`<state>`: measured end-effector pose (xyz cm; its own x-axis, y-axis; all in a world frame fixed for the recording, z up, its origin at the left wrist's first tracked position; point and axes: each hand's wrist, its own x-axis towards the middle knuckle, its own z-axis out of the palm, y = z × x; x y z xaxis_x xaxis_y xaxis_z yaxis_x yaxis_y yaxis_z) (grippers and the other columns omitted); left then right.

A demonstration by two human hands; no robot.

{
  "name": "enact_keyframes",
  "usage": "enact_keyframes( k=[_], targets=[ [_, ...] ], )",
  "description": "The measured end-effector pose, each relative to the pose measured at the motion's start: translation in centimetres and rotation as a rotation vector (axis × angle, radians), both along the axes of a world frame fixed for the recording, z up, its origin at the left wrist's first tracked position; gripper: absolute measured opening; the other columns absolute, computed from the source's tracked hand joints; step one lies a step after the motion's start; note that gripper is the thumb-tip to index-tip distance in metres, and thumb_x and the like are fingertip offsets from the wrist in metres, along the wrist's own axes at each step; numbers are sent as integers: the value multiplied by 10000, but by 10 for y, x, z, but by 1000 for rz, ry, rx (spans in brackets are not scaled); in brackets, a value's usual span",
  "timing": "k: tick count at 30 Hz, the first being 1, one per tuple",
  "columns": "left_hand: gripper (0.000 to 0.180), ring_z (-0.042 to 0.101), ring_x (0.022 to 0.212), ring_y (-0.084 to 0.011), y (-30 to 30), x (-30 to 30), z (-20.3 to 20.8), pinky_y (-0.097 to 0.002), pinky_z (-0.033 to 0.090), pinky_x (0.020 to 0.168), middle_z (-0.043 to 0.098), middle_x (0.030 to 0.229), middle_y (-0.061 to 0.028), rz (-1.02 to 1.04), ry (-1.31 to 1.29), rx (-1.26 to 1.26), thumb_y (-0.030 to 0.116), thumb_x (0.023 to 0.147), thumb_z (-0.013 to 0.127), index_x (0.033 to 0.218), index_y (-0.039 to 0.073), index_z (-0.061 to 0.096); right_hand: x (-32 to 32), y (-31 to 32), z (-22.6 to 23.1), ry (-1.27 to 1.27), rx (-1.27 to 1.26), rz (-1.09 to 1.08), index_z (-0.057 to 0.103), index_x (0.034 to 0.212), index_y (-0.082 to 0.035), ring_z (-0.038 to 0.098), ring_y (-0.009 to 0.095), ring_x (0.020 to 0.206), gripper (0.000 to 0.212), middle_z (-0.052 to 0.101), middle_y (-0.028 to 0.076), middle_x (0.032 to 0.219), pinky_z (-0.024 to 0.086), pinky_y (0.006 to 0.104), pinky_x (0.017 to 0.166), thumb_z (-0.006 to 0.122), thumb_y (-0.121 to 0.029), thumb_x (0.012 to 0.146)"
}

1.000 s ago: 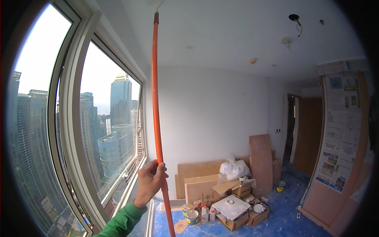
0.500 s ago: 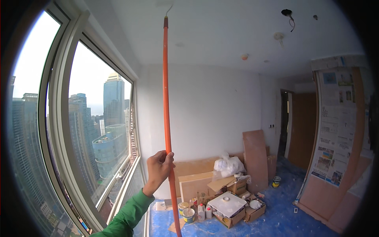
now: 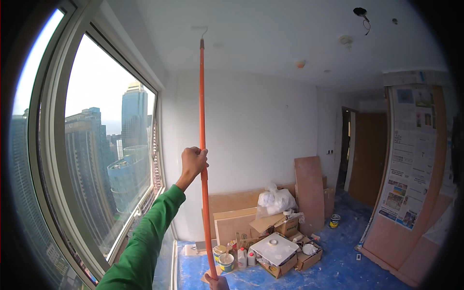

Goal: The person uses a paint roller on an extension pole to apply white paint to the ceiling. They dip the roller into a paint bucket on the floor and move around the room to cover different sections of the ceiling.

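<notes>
A long orange extension pole (image 3: 202, 106) runs nearly upright through the middle of the view. My left hand (image 3: 194, 162), in a green sleeve, is wrapped round it at mid-length. Lower down, at the bottom edge, my right hand (image 3: 216, 282) grips the pole near its lower end and is partly cut off. On the pole's top sits a paint roller (image 3: 198, 28) with a thin bent wire frame; its pale sleeve is up against the white ceiling (image 3: 270, 34) and hard to tell from it.
Tall windows (image 3: 104, 125) line the left side. On the blue-covered floor (image 3: 343, 261) stand paint buckets (image 3: 225, 262), bottles, cardboard boxes (image 3: 279, 268) and a white plastic bag (image 3: 276, 202). Boards (image 3: 309, 193) lean on the far wall. Newspaper covers a cabinet (image 3: 411, 159) at right.
My left hand has risen with the pole, and more of the green sleeve shows. The roller appears lower in the view. My right hand has come into sight at the bottom.
</notes>
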<state>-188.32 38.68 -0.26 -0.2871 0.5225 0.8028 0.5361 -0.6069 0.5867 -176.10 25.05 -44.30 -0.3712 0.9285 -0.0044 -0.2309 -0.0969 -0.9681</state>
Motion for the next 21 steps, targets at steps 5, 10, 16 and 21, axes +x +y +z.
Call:
enact_keyframes(
  k=[5, 10, 16, 21],
  targets=[
    [264, 684, 505, -250, 66, -23, 24, -333, 562, 468, 627, 574, -147, 0, 9, -24, 92, 883, 615, 715, -110, 621, -16, 59, 19, -28, 91, 13, 539, 637, -96, 380, 102, 385, 390, 414, -38, 494, 282, 295, 373, 679, -337, 911],
    [272, 679, 491, -269, 137, -51, 51, -342, 568, 473, 612, 538, -156, 14, 9, -65, 84, 864, 613, 663, -99, 607, -30, 90, 90, 109, -110, 97, 449, 612, -123, 349, 72, 354, 479, 382, -48, 491, 247, 276, 338, 678, -417, 914],
    [203, 672, 489, -317, 188, -64, 94, -367, 569, 428, 608, 574, -182, -4, -60, -108, 14, 819, 592, 680, -130, 557, -41, 124, 151, 87, 7, 19, 470, 616, -114, 348, 74, 349, 464, 389, -45, 494, 241, 280, 333, 644, -398, 939],
    [198, 672, 491, -311, 187, -62, 104, -370, 562, 419, 601, 567, -190, -31, -62, -111, -10, 785, 534, 621, -118, 553, -34, 127, 158, 79, 36, 20, 415, 667, -108, 362, 102, 322, 430, 367, -28, 475, 259, 291, 305, 649, -334, 949]
  ],
)
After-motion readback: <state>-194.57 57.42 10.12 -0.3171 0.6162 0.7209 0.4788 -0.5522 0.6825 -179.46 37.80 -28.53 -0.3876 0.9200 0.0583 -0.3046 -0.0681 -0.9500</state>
